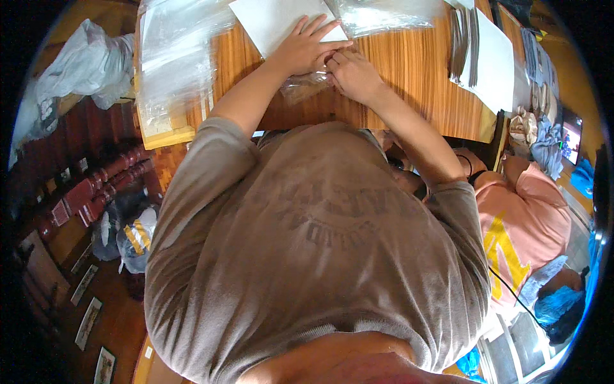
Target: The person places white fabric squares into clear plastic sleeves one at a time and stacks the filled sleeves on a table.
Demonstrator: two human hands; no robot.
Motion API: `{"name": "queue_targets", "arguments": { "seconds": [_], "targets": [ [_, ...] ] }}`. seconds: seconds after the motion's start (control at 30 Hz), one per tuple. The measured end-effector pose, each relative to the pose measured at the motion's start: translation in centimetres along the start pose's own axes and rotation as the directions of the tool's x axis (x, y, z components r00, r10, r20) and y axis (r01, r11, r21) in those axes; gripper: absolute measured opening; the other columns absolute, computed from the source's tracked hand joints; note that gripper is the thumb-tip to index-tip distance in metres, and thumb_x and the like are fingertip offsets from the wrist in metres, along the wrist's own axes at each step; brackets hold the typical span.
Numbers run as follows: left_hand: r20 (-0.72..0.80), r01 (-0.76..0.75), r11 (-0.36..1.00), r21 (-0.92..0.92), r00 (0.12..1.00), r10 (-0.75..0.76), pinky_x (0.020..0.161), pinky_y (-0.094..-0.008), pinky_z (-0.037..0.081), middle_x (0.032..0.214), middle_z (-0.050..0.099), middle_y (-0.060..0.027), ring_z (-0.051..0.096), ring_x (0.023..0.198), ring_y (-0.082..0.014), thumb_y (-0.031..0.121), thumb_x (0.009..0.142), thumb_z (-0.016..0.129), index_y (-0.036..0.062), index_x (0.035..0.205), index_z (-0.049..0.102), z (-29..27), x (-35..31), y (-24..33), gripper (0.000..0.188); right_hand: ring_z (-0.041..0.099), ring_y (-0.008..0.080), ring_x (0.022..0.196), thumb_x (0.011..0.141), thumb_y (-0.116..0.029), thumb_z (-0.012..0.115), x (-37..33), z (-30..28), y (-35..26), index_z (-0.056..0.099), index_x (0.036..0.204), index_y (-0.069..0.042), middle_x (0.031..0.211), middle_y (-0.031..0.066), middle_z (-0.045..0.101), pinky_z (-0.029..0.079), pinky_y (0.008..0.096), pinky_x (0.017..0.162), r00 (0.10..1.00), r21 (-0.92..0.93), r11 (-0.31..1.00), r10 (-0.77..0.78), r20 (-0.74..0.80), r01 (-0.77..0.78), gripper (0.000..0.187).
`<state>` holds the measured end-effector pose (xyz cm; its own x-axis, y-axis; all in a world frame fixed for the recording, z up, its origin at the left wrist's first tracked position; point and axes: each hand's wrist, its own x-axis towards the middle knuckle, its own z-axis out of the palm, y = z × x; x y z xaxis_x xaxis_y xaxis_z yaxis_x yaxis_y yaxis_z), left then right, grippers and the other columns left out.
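Observation:
My left hand lies with its fingers spread over a flat white sheet on the wooden table. Clear plastic film, seemingly the end of a sleeve around the sheet, crumples below that palm and hangs toward the table's near edge. Right beside the left thumb, my right hand is closed, its fingertips pinched on the film's edge. The exact spot between the fingertips is hidden by the two hands.
A pile of clear plastic sleeves covers the table's left side; more clear plastic lies at the far edge. Thin grey-brown sheets and a white panel lie right. A person in a pink shirt sits close on my right.

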<state>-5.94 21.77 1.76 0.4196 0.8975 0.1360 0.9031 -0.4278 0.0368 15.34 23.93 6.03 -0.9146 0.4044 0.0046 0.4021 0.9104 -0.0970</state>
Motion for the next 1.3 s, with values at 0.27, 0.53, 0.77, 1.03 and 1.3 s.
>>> {"name": "queue_targets", "arguments": {
  "seconds": [0.27, 0.53, 0.77, 1.03, 1.3],
  "targets": [
    [-0.132, -0.031, 0.996, -0.089, 0.991, 0.019, 0.128, -0.0646, 0.024, 0.174, 0.033, -0.0016, 0.031, 0.159, -0.0364, 0.048, 0.106, 0.056, 0.0556, 0.154, 0.050, 1.6, -0.4, -0.3, 0.049, 0.069, 0.0282, 0.104, 0.090, -0.019, 0.069, -5.2, -3.2, -0.1, 0.073, 0.108, -0.008, 0.102, 0.0082, 0.068, 0.057, 0.0424, 0.093, 0.908, 0.069, 0.907, -0.409, -0.087, 0.415, 0.022],
    [0.067, -0.025, 0.989, 0.148, 0.998, 0.015, 0.129, -0.0630, 0.021, 0.177, 0.027, 0.0025, 0.028, 0.161, -0.0330, 0.050, 0.107, 0.053, 0.0613, 0.157, 0.040, 0.1, 0.2, 0.2, 0.053, 0.069, 0.0322, 0.106, 0.093, -0.027, 0.074, 1.3, -1.8, -5.3, 0.072, 0.115, -0.006, 0.112, 0.0117, 0.070, 0.056, 0.0452, 0.098, 0.998, 0.109, 0.993, -0.038, -0.046, 0.043, 0.032],
    [0.049, -0.013, 1.000, 0.001, 0.999, 0.013, 0.131, -0.0615, 0.018, 0.178, 0.022, 0.0044, 0.024, 0.163, -0.0306, 0.051, 0.110, 0.048, 0.0598, 0.159, 0.038, 0.3, -0.5, 0.3, 0.051, 0.064, 0.0243, 0.117, 0.088, -0.018, 0.064, -3.2, -2.4, -4.8, 0.071, 0.127, -0.012, 0.123, 0.0042, 0.066, 0.054, 0.0385, 0.101, 0.893, 0.118, 0.886, -0.449, -0.028, 0.449, 0.040],
    [-0.308, -0.118, 0.976, -0.181, 0.950, 0.058, 0.118, -0.0502, 0.043, 0.155, 0.054, -0.0016, 0.050, 0.143, -0.0300, 0.037, 0.104, 0.065, 0.0336, 0.152, 0.058, -0.7, -1.2, 0.0, 0.049, 0.065, 0.0291, 0.113, 0.088, -0.015, 0.079, -5.8, -3.1, 0.9, 0.071, 0.125, -0.012, 0.124, 0.0062, 0.069, 0.053, 0.0418, 0.098, 0.985, 0.118, 0.989, -0.066, -0.160, 0.086, 0.039],
    [-0.153, 0.193, 0.897, -0.398, 0.950, -0.272, 0.089, -0.0434, 0.055, 0.114, 0.070, -0.0035, 0.067, 0.102, -0.0296, 0.031, 0.089, 0.081, 0.0113, 0.113, 0.073, -5.5, -14.4, 9.9, 0.032, 0.068, 0.0291, 0.105, 0.090, -0.018, 0.082, -9.3, 1.0, 4.1, 0.077, 0.106, -0.009, 0.108, 0.0055, 0.075, 0.054, 0.0416, 0.095, 0.969, 0.479, 0.878, 0.137, -0.206, -0.022, 0.019]
  ]
}}
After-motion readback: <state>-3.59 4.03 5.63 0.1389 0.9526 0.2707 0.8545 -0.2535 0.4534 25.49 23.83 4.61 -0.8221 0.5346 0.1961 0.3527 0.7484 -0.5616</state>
